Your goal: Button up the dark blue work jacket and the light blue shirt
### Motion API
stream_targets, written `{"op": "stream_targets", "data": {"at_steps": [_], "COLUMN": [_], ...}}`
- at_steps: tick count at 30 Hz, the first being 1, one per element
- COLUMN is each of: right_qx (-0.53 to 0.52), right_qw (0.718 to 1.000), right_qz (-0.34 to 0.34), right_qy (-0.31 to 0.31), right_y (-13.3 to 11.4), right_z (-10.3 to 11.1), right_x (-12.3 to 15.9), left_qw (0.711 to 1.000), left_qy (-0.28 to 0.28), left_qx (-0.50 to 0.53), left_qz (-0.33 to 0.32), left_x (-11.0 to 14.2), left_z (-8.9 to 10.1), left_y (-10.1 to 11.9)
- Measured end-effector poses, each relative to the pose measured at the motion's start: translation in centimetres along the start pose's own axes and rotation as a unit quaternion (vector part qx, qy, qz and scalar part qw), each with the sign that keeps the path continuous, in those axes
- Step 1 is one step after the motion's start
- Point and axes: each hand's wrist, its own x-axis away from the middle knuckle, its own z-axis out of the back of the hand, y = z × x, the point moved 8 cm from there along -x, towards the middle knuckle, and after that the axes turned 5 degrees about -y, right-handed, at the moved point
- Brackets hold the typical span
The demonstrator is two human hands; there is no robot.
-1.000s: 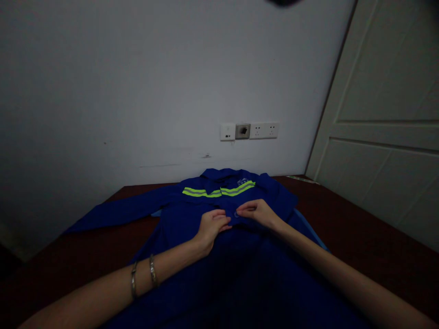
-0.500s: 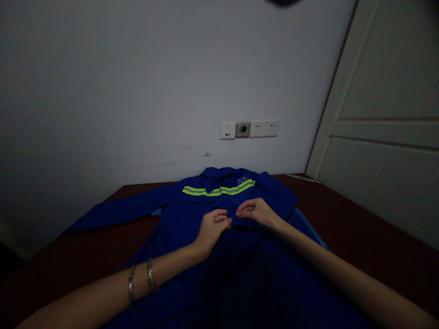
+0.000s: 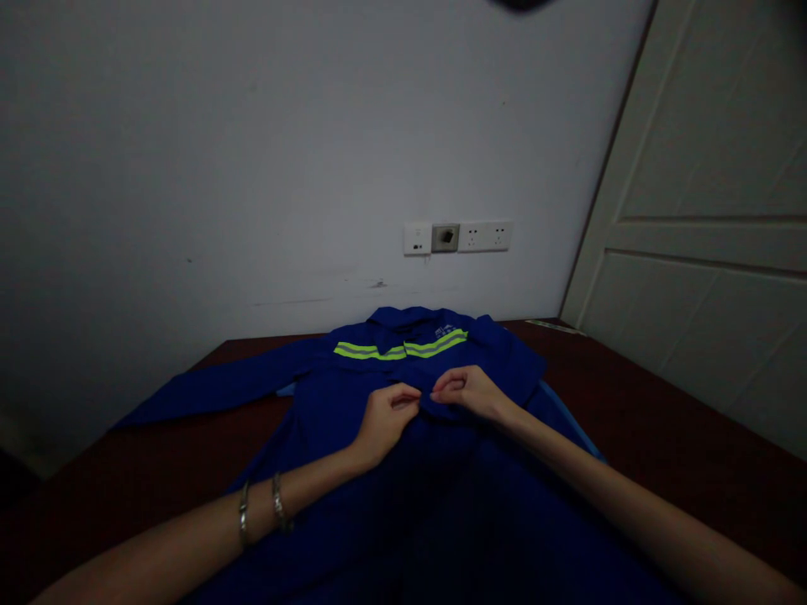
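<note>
A dark blue work jacket (image 3: 340,403) lies spread out, collar toward the wall, with a yellow-green reflective stripe (image 3: 435,345) across its chest. One sleeve (image 3: 208,393) stretches out to the left. My left hand (image 3: 389,418), two metal bangles on its forearm, pinches the jacket's cloth near the middle of the front. Close beside it, my right hand (image 3: 470,391) also pinches the cloth, thumb against fingers. A small gap separates the two sets of fingertips. Whether a button sits between them is too small and dark to make out.
The jacket rests on a dark reddish-brown table (image 3: 656,420) against a pale wall (image 3: 283,151). Sockets and switch plates (image 3: 484,236) are set in the wall above the collar. A white panelled door (image 3: 706,185) stands at the right. A light blue edge (image 3: 573,420) shows beneath the jacket.
My left fingers have tightened into a closer pinch and shifted slightly left and up. My right hand has barely moved. The jacket lies as before.
</note>
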Motion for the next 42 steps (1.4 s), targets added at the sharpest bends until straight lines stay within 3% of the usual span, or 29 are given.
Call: {"op": "stream_targets", "data": {"at_steps": [7, 14, 17, 22, 29, 34, 42], "right_qx": [-0.076, -0.139, -0.111, -0.057, 0.02, 0.054, -0.043], "right_qw": [0.996, 0.988, 0.991, 0.997, 0.995, 0.994, 0.997], "right_qz": [-0.038, -0.066, -0.068, -0.047, -0.014, 0.007, -0.048], "right_qy": [0.005, -0.011, -0.008, -0.017, -0.099, -0.097, -0.043], "right_y": [0.7, 1.9, 1.7, 0.3, -0.9, -1.0, 0.4], "right_z": [0.3, 0.0, 0.2, 0.4, -1.0, -0.9, 0.3], "right_x": [0.1, 0.1, 0.1, 0.6, 1.2, 1.2, 0.8], "left_qw": [0.99, 0.98, 0.976, 0.947, 0.9, 0.903, 0.929], "left_qy": [-0.051, -0.119, -0.136, -0.136, -0.12, -0.091, -0.087], "left_qx": [-0.072, -0.093, -0.099, -0.197, -0.275, -0.273, -0.25], "left_qz": [-0.109, -0.128, -0.136, -0.216, -0.315, -0.32, -0.26], "left_x": [0.0, -0.3, -0.6, -0.6, -0.1, -0.1, -1.2], "left_z": [-0.8, -1.6, -1.8, -2.0, -2.5, -2.3, -1.4], "left_y": [2.5, 2.6, 2.5, 2.8, 3.3, 4.1, 4.2]}}
